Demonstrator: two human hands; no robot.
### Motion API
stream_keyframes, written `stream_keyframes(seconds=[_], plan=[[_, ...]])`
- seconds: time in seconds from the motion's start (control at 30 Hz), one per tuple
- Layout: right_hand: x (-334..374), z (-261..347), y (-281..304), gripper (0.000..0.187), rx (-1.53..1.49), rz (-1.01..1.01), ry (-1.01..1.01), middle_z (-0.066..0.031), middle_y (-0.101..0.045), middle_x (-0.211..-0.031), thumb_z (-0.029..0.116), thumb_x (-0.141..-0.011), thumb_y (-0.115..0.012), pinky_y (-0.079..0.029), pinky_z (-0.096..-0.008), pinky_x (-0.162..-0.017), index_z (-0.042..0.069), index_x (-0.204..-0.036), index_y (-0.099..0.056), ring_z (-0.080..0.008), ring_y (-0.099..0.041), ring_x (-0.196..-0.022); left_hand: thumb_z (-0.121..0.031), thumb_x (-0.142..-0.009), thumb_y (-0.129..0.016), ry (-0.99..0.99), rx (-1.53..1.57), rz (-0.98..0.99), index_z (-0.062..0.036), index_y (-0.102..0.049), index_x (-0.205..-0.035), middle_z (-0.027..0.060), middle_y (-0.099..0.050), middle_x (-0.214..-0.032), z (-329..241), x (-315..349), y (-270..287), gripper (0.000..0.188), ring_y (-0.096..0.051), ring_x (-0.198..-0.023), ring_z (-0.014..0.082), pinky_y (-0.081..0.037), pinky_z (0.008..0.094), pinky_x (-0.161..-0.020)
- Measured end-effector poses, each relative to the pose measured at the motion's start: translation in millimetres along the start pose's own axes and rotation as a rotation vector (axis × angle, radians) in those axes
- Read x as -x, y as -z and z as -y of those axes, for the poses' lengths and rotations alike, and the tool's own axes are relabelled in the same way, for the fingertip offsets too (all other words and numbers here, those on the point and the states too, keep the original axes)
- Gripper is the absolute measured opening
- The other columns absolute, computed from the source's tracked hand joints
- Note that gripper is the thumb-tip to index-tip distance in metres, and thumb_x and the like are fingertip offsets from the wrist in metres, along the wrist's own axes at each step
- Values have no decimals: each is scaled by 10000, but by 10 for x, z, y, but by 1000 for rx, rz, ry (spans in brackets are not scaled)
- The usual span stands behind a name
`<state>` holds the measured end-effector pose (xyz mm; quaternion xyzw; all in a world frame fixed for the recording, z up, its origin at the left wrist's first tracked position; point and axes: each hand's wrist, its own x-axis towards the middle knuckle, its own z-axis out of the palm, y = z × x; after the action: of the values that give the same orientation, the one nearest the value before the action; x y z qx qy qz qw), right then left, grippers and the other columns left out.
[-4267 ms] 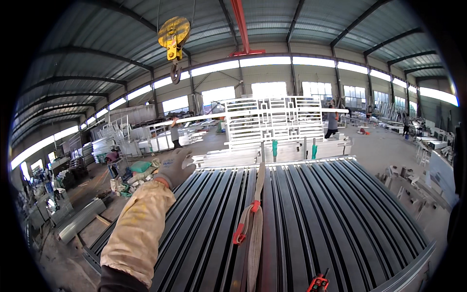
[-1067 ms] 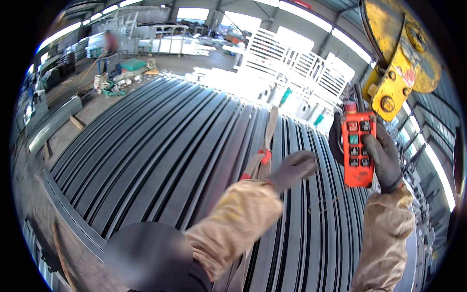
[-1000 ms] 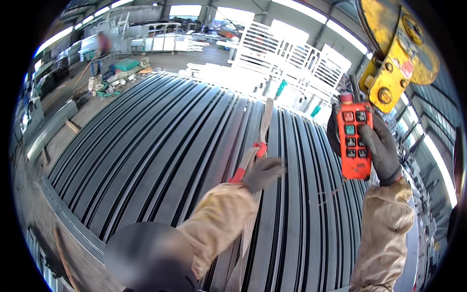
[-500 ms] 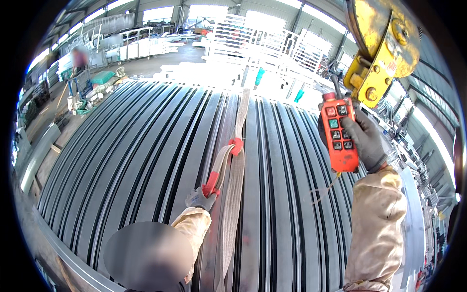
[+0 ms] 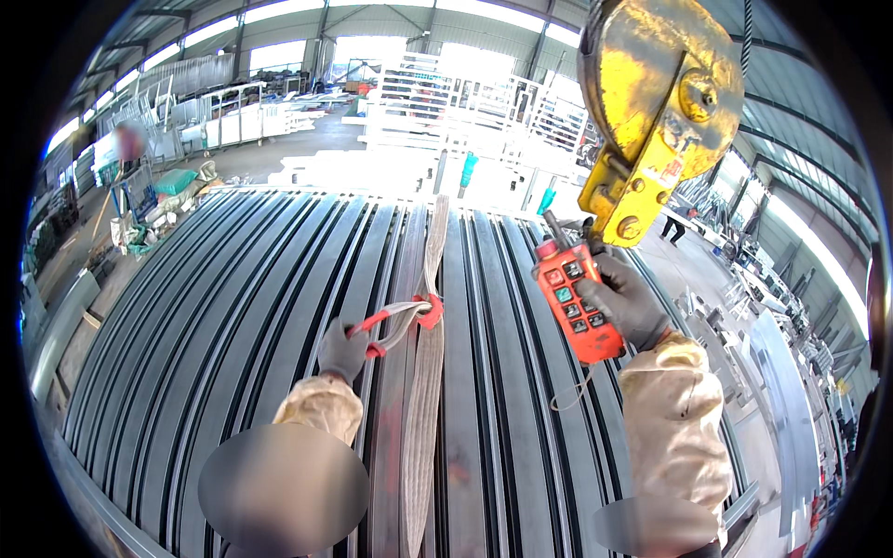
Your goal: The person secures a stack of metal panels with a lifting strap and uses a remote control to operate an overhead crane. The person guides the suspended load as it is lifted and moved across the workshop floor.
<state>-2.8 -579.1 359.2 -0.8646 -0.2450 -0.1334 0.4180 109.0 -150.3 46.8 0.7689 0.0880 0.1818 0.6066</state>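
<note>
Curling closed round a red-trimmed loop [image 5: 374, 321] of a webbing sling [image 5: 424, 428], the left hand [image 5: 342, 351] holds it just left of the sling's long part. That part lies lengthwise over the stack of grey metal profiles [image 5: 476, 372], from the middle of its far edge toward its near edge, with a red band [image 5: 430, 312] partway along. The right hand [image 5: 631, 299] is wrapped round a red remote control [image 5: 595, 341], thumb across its front, over the stack's right side. A yellow hook block [image 5: 642, 177] hangs beyond the remote, toward the far right corner; its lower end is partly hidden.
</note>
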Motion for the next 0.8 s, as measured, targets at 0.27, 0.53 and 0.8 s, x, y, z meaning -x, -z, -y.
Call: stream_keyframes(seconds=[0.27,0.53,0.8], plan=[[64,94,-113,294,-56,208,-127,-115,-533,-1218,175,-889,-787,-513,-331,-891,-24,-1087,-701,-186,-583,-1071,-218,-780,-790,-409,6,145,28,-599,-1255,145,-673,-1088,-1973,-167,-298,568,-680,-989,239,-560,355,-877],[18,51,-285,415,-95,320,-107,-155,-525,-1246,250,-871,-823,-517,-365,-909,-34,-1142,-688,-226,-610,-1082,-122,-807,-825,-440,331,469,36,-533,-1379,102,-676,-1114,-2517,138,-737,661,-668,-955,150,-560,307,-874],[8,125,-347,307,-10,303,-19,-119,-600,-1018,228,-880,-789,-503,-372,-798,-33,-945,-642,-192,-587,-931,-60,-900,-784,-300,616,666,23,-474,-1436,94,-645,-1180,-2511,301,-954,625,-653,-998,146,-558,294,-896]])
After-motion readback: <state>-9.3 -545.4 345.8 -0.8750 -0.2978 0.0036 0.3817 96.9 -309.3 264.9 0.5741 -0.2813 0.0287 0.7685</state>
